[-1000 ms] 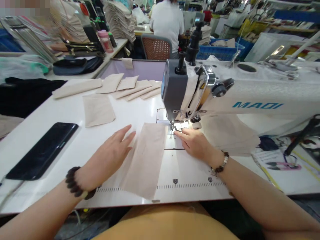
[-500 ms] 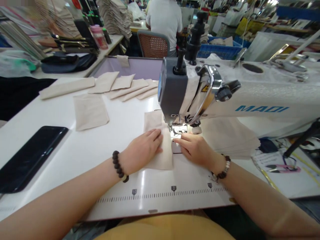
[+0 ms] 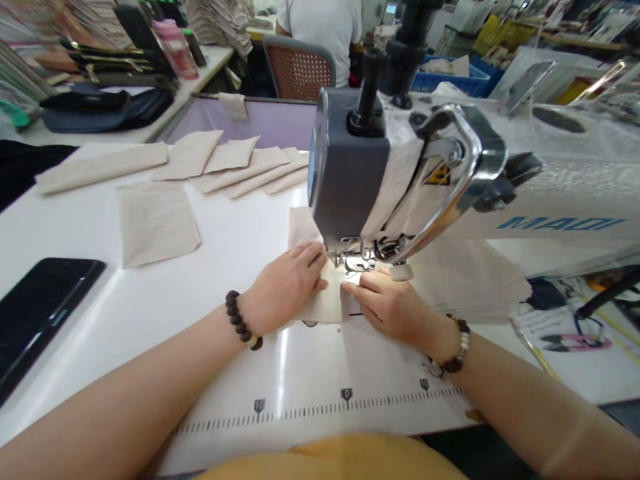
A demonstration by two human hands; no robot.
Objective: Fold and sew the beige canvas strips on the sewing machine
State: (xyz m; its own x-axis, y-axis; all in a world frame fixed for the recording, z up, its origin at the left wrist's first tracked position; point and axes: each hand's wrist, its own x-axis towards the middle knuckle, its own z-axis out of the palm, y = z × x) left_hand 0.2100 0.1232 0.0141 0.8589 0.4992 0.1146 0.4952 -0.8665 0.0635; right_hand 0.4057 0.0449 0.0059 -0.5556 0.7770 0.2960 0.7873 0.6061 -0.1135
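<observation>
A beige piece of cloth (image 3: 327, 308) lies flat on the white sewing table, its right edge by the presser foot (image 3: 345, 260) of a sewing machine (image 3: 353, 167). My left hand (image 3: 286, 288) rests palm down on the cloth, fingers stretched out and pressing it. My right hand (image 3: 387, 300) is just right of the foot, with its index fingertip at the cloth's right edge and the other fingers bent. Nothing shows in its grasp. The machine head hides part of the cloth's far end.
Folded beige pieces (image 3: 240, 167) lie along the table's far side, with one more piece (image 3: 156, 223) nearer. A black phone (image 3: 47, 313) is at left. Stacked cloth (image 3: 467, 277) lies under the machine arm, pink-handled thread snips (image 3: 575, 342) at right. A person (image 3: 323, 33) sits beyond.
The cloth has slid away from me past the presser foot, and my left hand has gone forward with it. My right hand stays near the foot. The view has tilted closer.
</observation>
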